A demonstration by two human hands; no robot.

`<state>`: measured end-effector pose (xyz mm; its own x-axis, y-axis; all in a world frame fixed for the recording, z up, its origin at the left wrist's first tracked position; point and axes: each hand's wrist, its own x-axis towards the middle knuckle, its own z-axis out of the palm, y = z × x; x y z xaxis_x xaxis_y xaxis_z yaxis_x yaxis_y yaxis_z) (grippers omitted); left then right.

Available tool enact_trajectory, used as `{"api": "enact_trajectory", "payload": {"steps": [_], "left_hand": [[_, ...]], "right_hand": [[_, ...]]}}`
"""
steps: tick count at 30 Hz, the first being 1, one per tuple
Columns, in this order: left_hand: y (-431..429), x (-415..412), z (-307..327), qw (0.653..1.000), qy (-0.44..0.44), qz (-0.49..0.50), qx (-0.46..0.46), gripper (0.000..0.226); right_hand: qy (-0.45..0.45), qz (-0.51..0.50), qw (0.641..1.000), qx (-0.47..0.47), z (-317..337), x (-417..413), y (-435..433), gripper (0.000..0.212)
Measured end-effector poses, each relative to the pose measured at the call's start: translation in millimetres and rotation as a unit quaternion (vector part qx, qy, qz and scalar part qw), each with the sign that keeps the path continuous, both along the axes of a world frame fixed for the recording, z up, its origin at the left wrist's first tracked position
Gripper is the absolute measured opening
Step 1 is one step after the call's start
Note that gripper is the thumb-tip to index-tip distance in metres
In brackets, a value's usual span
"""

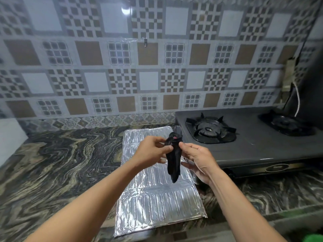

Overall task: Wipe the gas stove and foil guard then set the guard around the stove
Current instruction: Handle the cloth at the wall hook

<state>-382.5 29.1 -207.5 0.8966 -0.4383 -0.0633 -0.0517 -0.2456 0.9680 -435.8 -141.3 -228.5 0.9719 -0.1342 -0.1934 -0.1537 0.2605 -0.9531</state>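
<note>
Nearest item: foil guard (157,203), lower centre of the frame. It lies flat and folded on the marbled bench (52,163), its long side running away from the viewer and its far right corner close beside the stove's left edge. The surface is shiny and embossed with ribs. Judged very light, thin and easily creased or dented. It is best lifted by two opposite edges with flat fingers, not pinched in the middle. Likely to slip on the smooth stone when wiped, so one palm should steady it.

Next item: black cloth (173,161), centre of the frame, held in the air above the guard. It is soft and limp, and hangs down in a narrow twist with its tail pointing at the foil. A small pink mark shows at its top. Judged light and pliable, needing to be bunched into a pad before it wipes well.

Left hand (152,151): grip closed, thumb and fingers pinching the cloth's upper part.

Right hand (195,158): grip closed on the cloth near its top, thumb and forefinger pinching, lower fingers spread loose beneath.

Farther item: gas stove (244,147), right of the frame, dark and two-burnered, standing on the bench against the tiled wall (122,75). Judged heavy and rigid; the pan supports may be loose, so wipe around them.
</note>
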Motion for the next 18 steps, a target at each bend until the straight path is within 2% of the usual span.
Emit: {"api": "enact_trajectory", "payload": {"steps": [4,7,11,15,18], "left_hand": [[-0.5,-0.1,14.6,0.998,0.013,-0.042,-0.034,0.025],[0.7,-0.9,20.6,0.997,-0.009,-0.071,-0.020,0.029],[2.0,3.5,21.0,0.998,-0.053,-0.033,0.008,0.015],[4.3,8.3,30.1,0.999,-0.033,0.032,-0.019,0.014],[11.2,18.8,40.9,0.995,-0.062,0.076,-0.016,0.010]], "right_hand": [[0.001,0.016,1.000,0.011,9.3,0.8,1.3,0.010],[0.009,0.026,0.999,0.024,17.7,1.3,1.2,0.012],[0.000,0.014,1.000,0.016,22.1,3.3,-0.3,0.017],[-0.051,-0.031,0.996,-0.062,30.5,5.9,-3.6,0.014],[-0.101,-0.096,0.978,-0.154,39.0,11.9,-10.4,0.012]]}}
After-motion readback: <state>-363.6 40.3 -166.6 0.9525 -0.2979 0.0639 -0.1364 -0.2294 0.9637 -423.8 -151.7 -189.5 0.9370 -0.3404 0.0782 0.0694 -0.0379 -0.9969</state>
